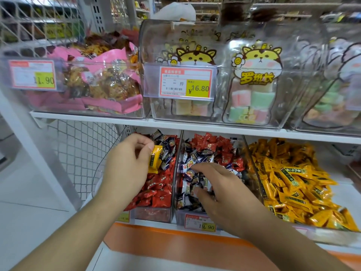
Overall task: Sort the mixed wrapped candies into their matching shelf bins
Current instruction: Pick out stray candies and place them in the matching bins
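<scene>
Candies sit in three low bins: red [156,194], middle [197,159] and yellow [293,180]. Left hand [127,165] pinches one yellow candy [155,159] over the red bin, probably a stray headed for yellow. Right hand [220,192], fingers curled into the middle pile's blue-white ones, seems to grip some; count unclear.

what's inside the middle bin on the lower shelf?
The middle bin holds dark blue-and-white candies in front and red candies at the back. The right hand digs in, covering what lies beneath it.
</scene>
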{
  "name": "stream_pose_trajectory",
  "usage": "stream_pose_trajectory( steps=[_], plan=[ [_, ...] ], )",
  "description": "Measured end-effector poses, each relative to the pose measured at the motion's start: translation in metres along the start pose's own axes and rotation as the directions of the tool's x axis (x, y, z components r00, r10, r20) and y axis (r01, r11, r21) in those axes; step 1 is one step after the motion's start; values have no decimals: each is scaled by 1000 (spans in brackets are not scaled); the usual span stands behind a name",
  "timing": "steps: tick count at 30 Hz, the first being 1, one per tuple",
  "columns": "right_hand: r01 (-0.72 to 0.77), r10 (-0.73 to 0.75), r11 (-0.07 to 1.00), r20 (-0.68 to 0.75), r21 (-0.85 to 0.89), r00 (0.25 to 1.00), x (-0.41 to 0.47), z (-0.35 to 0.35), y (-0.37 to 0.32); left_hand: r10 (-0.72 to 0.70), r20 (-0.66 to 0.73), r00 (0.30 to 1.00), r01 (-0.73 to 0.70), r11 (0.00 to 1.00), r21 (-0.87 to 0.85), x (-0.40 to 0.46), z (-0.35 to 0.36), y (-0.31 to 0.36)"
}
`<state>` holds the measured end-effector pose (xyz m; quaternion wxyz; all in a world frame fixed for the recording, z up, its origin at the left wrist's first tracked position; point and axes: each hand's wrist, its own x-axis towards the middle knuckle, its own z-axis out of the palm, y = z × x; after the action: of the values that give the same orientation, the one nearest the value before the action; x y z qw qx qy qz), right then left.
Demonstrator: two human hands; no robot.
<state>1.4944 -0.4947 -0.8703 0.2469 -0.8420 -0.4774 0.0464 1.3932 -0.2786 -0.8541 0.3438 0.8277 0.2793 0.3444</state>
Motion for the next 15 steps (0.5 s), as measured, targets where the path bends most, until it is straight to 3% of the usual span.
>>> stream_pose_trajectory(
  steps=[5,10,12,15],
  plan=[
    [-15,19,992,-30,124,999,-4,-3,-14,-71,62,996,81,982,-173,-33,15,36],
    [-94,113,991,-221,97,969,-15,-12,-6,-144,167,975,200,896,-396,-56,43,62],
    [-119,134,990,-268,73,954,-22,-20,6,-120,203,972,196,889,-413,-58,50,67],
    [-161,163,986,-309,32,937,-30,-35,22,-46,288,956,138,941,-309,-59,54,69]
  ],
)
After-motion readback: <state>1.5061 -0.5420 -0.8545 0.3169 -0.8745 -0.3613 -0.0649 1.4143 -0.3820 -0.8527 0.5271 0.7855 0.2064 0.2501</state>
